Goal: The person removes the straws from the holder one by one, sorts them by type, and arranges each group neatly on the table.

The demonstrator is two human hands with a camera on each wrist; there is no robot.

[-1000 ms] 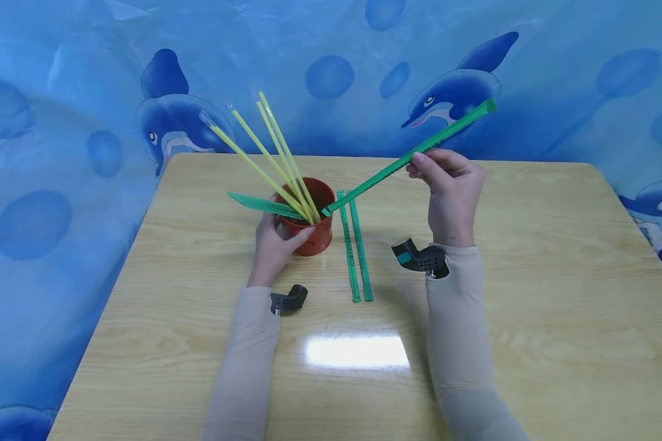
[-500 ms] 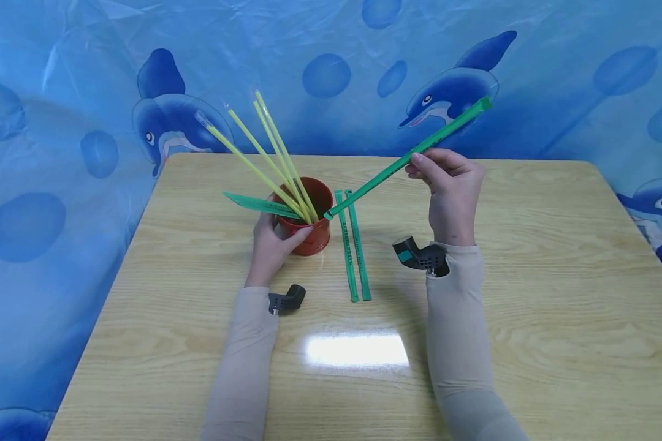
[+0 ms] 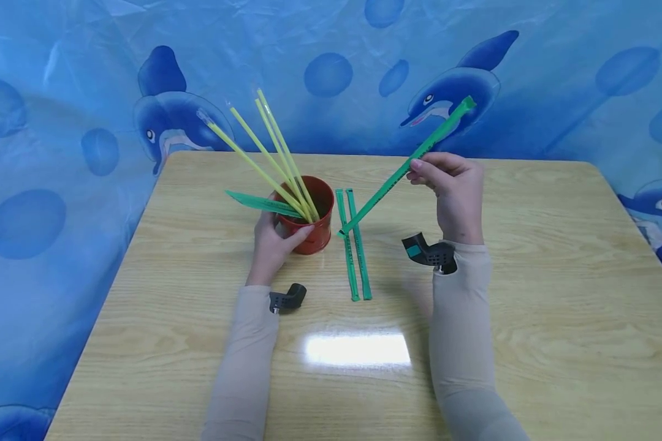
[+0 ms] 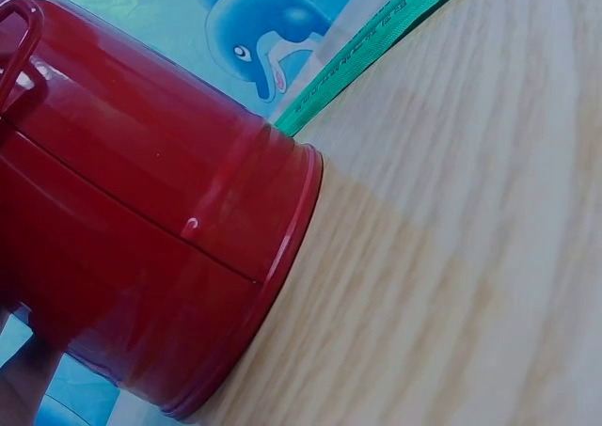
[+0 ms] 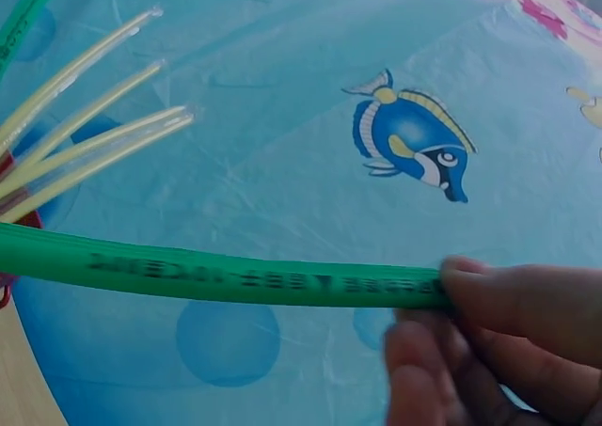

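Observation:
My left hand (image 3: pixel 270 248) grips the red metal pail (image 3: pixel 317 237) at its left, the thumb lying across the front. Several yellow straws (image 3: pixel 254 166) in clear wrappers lean left out of the pail. A green wrapped straw (image 3: pixel 262 203) also sticks out over the left of its rim. With thumb and fingers, my right hand (image 3: pixel 455 187) pinches another green wrapped straw (image 3: pixel 391 182) above the table. Its low end is right of the pail, in front of the lying straws. Dark printing runs along it in the right wrist view. Most of the left hand is hidden in the left wrist view.
Two green wrapped straws, a left one (image 3: pixel 349 260) and a right one (image 3: pixel 360 254), lie side by side on the wooden table (image 3: pixel 557 275), right of the pail. A blue sheet with dolphins (image 3: pixel 331 37) hangs behind the table's far edge.
The low end of the held green straw has moved right and down, away from the pail's rim, and the straw slants more steeply. The left hand and the pail have stayed in place.

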